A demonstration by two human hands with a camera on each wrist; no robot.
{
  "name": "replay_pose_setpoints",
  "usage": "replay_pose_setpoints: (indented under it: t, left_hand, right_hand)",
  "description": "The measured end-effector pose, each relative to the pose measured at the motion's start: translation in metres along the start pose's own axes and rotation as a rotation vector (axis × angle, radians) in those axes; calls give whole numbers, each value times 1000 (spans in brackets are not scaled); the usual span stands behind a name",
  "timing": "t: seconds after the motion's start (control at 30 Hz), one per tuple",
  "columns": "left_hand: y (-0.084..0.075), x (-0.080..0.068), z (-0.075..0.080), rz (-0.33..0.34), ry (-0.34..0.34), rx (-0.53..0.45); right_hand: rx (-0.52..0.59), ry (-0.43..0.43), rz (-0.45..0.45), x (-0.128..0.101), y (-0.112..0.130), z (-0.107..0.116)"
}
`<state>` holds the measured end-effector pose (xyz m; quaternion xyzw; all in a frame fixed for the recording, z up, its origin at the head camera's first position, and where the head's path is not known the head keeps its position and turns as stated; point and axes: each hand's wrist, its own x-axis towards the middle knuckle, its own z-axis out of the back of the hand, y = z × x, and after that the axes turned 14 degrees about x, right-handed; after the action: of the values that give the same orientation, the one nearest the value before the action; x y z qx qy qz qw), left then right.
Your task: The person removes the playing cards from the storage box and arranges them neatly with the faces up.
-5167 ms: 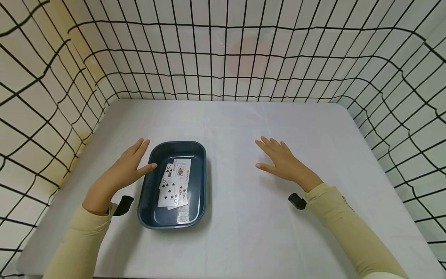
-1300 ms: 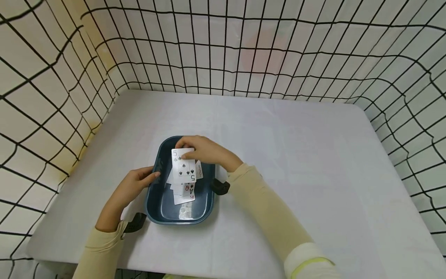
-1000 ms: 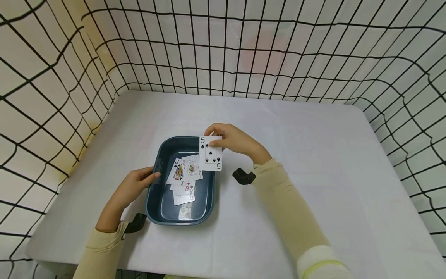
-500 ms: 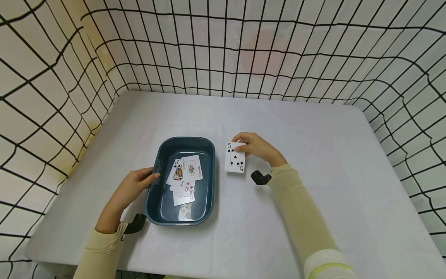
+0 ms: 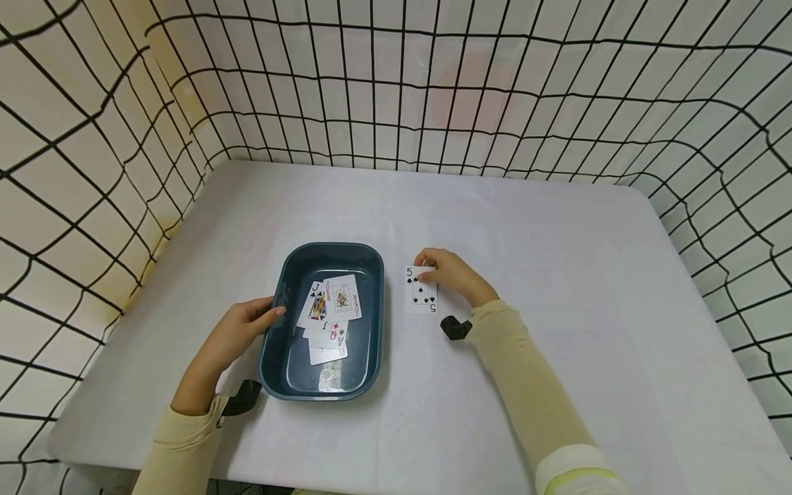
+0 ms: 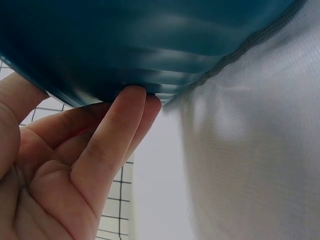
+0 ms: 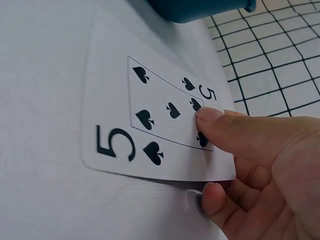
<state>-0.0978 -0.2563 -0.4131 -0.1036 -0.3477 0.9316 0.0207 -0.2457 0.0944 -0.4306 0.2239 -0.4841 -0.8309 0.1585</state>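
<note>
Nearest, the left hand (image 5: 238,330) grips the near-left wall of the dark teal tray (image 5: 277,368), thumb over the rim and fingers (image 6: 107,145) curled against the outside w/ tips tucked under the lip. That looks like bracing, so the tray doesn't slide on the white table (image 5: 557,275). Inside the tray a few face-up cards (image 5: 328,313) overlap loosely: a J, a court card, an A and another red one partly hidden.

Just right of the tray, apart from it, the 5 of spades (image 5: 421,289) lies face up, flat or nearly flat on the table. The right hand (image 5: 454,275) pinches its far end, thumb (image 7: 235,135) on the face and a fingertip (image 7: 215,197) under the edge, prob. to steer it while setting it down; can't tell if that end is fully on the cloth.

Beyond, white walls w/ a black grid (image 5: 396,82) enclose the table on three sides.
</note>
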Motion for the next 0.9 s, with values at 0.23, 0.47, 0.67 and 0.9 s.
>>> replay_pose_setpoints:
  t: [0.23,0.47,0.67,0.9]
  left_hand:
    - [1,1,-1,6,3,-3]
    - [1,0,-1,9,-2,-17]
    - [1,-1,0,3,-6,-20]
    - [-2,-3,1,-8,-1,-38]
  right_hand:
    - [-152,-32,6,1,1,-7]
    - [-224,-29,20,3,-1,-9]
    - [-215,-35,4,4,-1,-10]
    - [-122,-45,29,1,-4,-6]
